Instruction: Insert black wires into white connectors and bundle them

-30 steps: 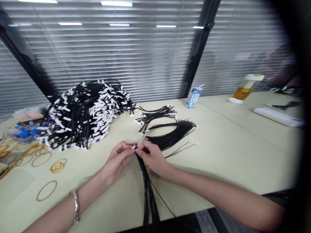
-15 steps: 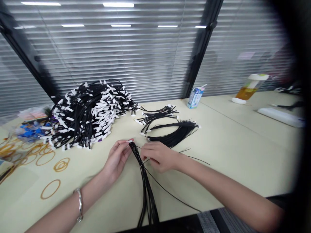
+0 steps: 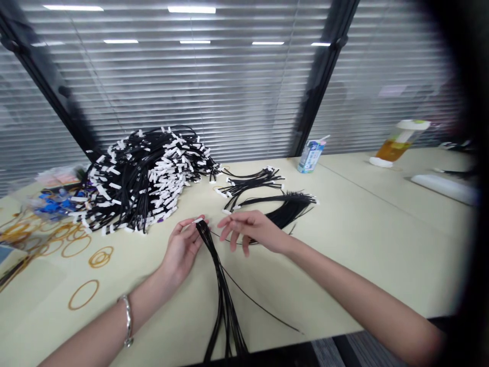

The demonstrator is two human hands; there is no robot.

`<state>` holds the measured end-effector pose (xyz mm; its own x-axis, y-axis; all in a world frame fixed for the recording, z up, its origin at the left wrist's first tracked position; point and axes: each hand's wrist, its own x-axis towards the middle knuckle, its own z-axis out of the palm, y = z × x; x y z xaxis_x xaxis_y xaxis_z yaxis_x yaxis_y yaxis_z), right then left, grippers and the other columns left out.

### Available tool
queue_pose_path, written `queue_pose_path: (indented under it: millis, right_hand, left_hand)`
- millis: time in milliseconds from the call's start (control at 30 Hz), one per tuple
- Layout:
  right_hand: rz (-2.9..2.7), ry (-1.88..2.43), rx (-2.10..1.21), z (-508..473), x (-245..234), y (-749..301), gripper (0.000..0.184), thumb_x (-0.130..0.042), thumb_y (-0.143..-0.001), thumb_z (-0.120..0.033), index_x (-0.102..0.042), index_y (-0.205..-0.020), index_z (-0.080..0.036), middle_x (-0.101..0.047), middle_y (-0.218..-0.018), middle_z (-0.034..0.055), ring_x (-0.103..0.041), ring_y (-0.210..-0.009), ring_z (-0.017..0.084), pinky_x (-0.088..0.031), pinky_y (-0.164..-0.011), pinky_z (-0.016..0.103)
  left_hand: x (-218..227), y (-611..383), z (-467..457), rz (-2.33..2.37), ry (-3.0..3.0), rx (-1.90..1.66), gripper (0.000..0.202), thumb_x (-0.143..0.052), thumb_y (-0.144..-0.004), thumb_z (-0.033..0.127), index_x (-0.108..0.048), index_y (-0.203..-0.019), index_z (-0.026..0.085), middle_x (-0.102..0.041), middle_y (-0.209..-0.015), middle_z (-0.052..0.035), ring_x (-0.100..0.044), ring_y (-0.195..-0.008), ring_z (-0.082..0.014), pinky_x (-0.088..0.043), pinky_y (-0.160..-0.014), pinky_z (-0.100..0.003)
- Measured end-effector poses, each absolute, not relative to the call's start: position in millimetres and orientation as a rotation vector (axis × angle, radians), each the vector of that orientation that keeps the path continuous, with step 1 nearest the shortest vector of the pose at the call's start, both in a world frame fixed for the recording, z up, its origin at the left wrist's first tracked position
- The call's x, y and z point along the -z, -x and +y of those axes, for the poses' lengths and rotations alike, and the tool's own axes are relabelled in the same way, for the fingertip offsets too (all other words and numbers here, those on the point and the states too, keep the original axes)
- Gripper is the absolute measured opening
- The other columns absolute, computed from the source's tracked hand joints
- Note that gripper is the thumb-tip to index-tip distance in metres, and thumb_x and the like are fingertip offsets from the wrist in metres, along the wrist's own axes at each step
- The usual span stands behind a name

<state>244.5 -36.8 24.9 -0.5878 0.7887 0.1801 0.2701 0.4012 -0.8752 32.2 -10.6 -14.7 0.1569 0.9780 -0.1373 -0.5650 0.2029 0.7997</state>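
My left hand (image 3: 182, 251) pinches the white connector (image 3: 199, 220) at the top of a black wire harness (image 3: 220, 278). From there the wires hang down toward the table's front edge, and one single wire (image 3: 260, 306) strays off to the right. Just right of the connector, my right hand (image 3: 252, 229) is raised with its fingers apart, and I see nothing held in it. A thin wire runs from the connector past its fingertips. Behind that hand lies a bundle of loose black wires (image 3: 292, 210), partly covered by it.
A large heap of black cables with white connectors (image 3: 153, 176) fills the back left. Rubber bands (image 3: 84, 294) and blue pieces in a bag (image 3: 53, 204) lie left. Shorter cables (image 3: 252, 179), a drink carton (image 3: 311, 155) and a bottle of amber liquid (image 3: 397, 145) stand or lie farther back.
My right hand has moved up from the harness and its curled fingers have spread. The harness wires hang looser below the connector. My left hand keeps its hold.
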Motion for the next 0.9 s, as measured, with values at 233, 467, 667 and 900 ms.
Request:
queue_pose_path:
  millis: [233,467,667,900]
  right_hand:
    - [-1.892,1.149,-1.207,-33.2,-15.9,-238.2,0.031,-0.047,-0.089,-0.039,-0.065,-0.091,-0.014,-0.069,-0.089,0.0082,-0.064,-0.074,0.013,-0.049,-0.061,0.022]
    - [-2.127,1.165,-1.006,-66.3,-39.0,-222.0,0.023,-0.046,-0.087,-0.022,-0.061,-0.07,-0.017,-0.062,-0.063,0.0,-0.054,-0.054,0.008,-0.036,-0.052,0.02]
    - [-2.591,0.931,-0.848,-91.7,-55.0,-219.1,0.018,-0.047,-0.081,-0.008,-0.061,-0.078,-0.019,-0.064,-0.069,-0.0021,-0.055,-0.06,0.009,-0.035,-0.055,0.021]
    - [-2.876,0.301,-1.559,-109.9,-92.2,-229.7,0.028,-0.04,-0.081,0.0,-0.062,-0.078,-0.017,-0.055,-0.06,-0.0038,-0.054,-0.057,0.007,-0.038,-0.055,0.016]
  left_hand:
    - [3.4,-36.6,-19.8,0.619,-0.721,-1.115,0.014,-0.065,-0.079,0.012,-0.057,-0.089,0.015,-0.06,-0.122,-0.0116,-0.061,-0.105,-0.0215,-0.048,-0.093,-0.033]
    - [1.1,-36.2,-22.7,0.602,-0.758,-1.131,0.017,-0.07,-0.075,0.013,-0.058,-0.087,0.016,-0.063,-0.115,-0.0083,-0.061,-0.104,-0.0205,-0.046,-0.092,-0.033]
    - [8.3,-34.7,-17.8,0.641,-0.693,-1.207,0.017,-0.07,-0.074,0.01,-0.059,-0.086,0.015,-0.065,-0.112,-0.0085,-0.062,-0.1,-0.019,-0.048,-0.089,-0.029]
    - [9.8,-34.8,-16.2,0.626,-0.656,-1.21,0.016,-0.067,-0.078,0.011,-0.059,-0.092,0.014,-0.062,-0.119,-0.0116,-0.061,-0.105,-0.0201,-0.047,-0.094,-0.031]
